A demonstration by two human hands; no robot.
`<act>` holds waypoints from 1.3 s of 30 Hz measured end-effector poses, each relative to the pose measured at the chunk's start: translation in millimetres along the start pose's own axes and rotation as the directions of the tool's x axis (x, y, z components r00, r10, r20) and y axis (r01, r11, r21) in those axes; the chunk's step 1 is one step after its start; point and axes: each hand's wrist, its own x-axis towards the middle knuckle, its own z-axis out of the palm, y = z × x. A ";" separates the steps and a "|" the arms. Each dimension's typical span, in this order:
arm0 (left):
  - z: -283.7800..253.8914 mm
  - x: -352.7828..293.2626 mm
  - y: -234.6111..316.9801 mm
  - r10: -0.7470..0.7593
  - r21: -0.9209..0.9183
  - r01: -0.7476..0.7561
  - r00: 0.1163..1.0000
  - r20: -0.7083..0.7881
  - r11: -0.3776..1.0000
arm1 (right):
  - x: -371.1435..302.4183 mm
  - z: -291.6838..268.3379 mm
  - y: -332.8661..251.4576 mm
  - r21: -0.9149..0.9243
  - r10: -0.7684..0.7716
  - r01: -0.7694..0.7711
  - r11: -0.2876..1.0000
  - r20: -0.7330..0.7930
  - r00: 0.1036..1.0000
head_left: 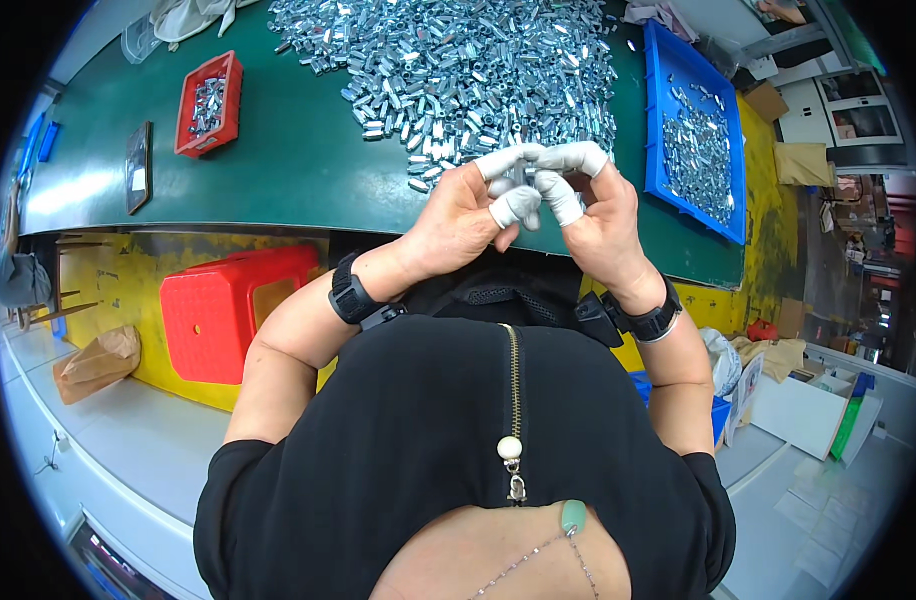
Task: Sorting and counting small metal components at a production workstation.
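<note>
My left hand (pixel 456 224) and my right hand (pixel 604 222) meet at the table's near edge, with white covers on several fingertips. Between their pinched fingers is a small silver metal part (pixel 523 177), mostly hidden by the fingers, so its exact kind is unclear. Both hands are closed on it. Just beyond them spreads a large heap of small shiny metal pieces (pixel 478 75), short and tube-like, whose loose near end reaches close to my left fingers.
The heap lies on a green table (pixel 288 180). A blue tray (pixel 656 130) with similar pieces stands right; a red bin (pixel 235 100) with more stands left, near a dark flat phone-like object (pixel 139 168). Below left is a red stool (pixel 206 320).
</note>
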 end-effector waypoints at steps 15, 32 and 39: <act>-8.7 -5.7 7.3 0.169 0.060 -0.166 0.985 -0.046 0.984 | 14.2 5.9 -18.0 -0.081 0.066 -0.059 0.995 0.090 0.994; 10.3 -9.4 1.7 0.411 0.563 -0.312 0.910 -0.054 0.765 | 11.7 -10.2 30.5 0.528 0.157 -0.401 0.749 0.446 0.881; 29.2 25.9 -7.9 0.161 0.574 -0.163 0.985 0.055 0.803 | -25.7 -32.6 30.5 0.287 0.193 -0.182 0.940 -0.009 0.981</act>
